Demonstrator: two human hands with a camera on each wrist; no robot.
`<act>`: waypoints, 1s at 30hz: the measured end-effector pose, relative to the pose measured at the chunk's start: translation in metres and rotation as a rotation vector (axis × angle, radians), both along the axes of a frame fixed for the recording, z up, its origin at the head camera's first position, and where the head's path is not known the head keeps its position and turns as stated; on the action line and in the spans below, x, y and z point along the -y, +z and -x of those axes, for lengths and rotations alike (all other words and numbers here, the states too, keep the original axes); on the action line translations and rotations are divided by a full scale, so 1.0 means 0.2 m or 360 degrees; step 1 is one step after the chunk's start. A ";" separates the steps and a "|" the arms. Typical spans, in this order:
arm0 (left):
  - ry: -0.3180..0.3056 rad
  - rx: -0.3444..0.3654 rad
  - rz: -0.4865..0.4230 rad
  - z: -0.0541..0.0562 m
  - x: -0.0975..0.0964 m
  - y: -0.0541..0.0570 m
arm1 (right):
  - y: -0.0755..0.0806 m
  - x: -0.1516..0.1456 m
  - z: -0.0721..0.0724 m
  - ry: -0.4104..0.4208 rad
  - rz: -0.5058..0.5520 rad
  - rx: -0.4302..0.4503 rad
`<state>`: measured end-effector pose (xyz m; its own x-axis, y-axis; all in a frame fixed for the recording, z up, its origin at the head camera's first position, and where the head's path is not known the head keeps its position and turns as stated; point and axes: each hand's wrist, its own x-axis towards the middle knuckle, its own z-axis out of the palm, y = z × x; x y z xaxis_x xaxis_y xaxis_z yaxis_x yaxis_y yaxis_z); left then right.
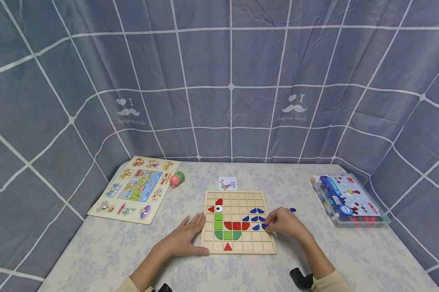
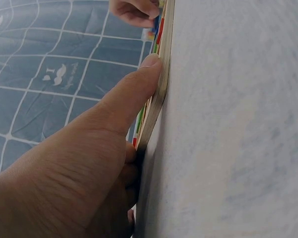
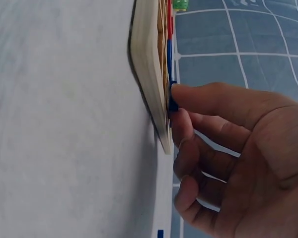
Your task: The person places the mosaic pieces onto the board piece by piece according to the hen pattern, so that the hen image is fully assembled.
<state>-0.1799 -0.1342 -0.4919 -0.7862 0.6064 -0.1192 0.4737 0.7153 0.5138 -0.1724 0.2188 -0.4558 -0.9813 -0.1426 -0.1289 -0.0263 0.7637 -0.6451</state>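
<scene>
A wooden grid board (image 1: 254, 246) lies on the table with colored pieces forming a bird-like figure. Its round eye piece (image 1: 218, 209) is white and black, its neck has green squares (image 1: 218, 221), and a red body strip (image 1: 236, 226) runs across the middle. Several blue leaf-shaped pieces (image 1: 255, 227) sit toward the right side. My left hand (image 1: 183, 237) rests along the board's left edge, fingers extended, thumb at the near corner. At the right edge my right hand (image 1: 285, 223) pinches a blue piece (image 3: 174, 96) between thumb and index finger, over the grid.
Just beyond the right hand lies a loose blue piece (image 1: 293, 209). A small pattern card (image 1: 227, 183) is behind the board. To the left are a picture puzzle board (image 1: 133, 190) and a pink-and-green toy (image 1: 177, 179); on the right stands a clear plastic box (image 1: 351, 199).
</scene>
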 end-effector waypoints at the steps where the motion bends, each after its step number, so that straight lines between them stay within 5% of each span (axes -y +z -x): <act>1: 0.0000 0.0000 -0.0001 0.00 0.00 0.00 | 0.00 0.01 0.00 -0.0018 -0.0008 -0.0002; 13: -0.0003 -0.0008 0.0003 0.00 0.00 -0.01 | -0.01 0.06 -0.01 -0.0112 -0.0062 0.0018; 30: -0.0026 -0.0033 0.0007 0.00 0.00 -0.01 | -0.01 0.04 -0.01 -0.0011 -0.0012 -0.0018</act>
<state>-0.1805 -0.1351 -0.4941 -0.7784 0.6189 -0.1056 0.4961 0.7094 0.5006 -0.1714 0.2117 -0.4573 -0.9837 -0.1348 -0.1191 -0.0280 0.7689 -0.6388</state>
